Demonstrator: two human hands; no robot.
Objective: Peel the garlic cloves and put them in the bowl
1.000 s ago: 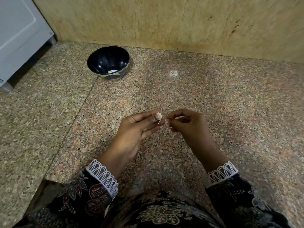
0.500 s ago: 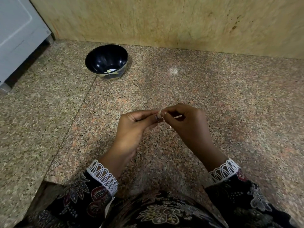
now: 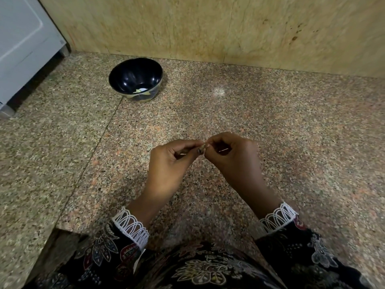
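Nearest the viewer, two dark floral sleeves (image 3: 116, 245) with white lace cuffs reach forward over a speckled granite counter (image 3: 291, 142). Above the counter's middle the two hands meet fingertip to fingertip. The left hand (image 3: 168, 163) curls its fingers and pinches a small garlic clove (image 3: 202, 147) between thumb and forefinger; the right hand (image 3: 231, 157), likewise curled, pinches at the same clove from the other side, apparently working at its skin. (The clove is almost wholly covered by the fingertips, so how much skin remains cannot be told.) A thin pale sliver (image 3: 223, 151) shows inside the right hand's curl, possibly a strip of peel, though the view is too blurred to be sure.

Farther back and to the left, well apart from the hands, a dark bowl (image 3: 116, 80) stands upright on the counter near the tan stone wall (image 3: 208, 28); something pale lies at its bottom. A white appliance (image 3: 23, 38) occupies the far left corner.

Step in hand, by judgement: peeling, with the transfer to the bowl not yet made. Risks: the clove is small and held only at the fingertips, so a hard pull on the skin could flick it out onto the counter or over the near edge; loose peel clinging to the fingers could go into the bowl with the clove; and the long carry leftward leaves room for a drop.
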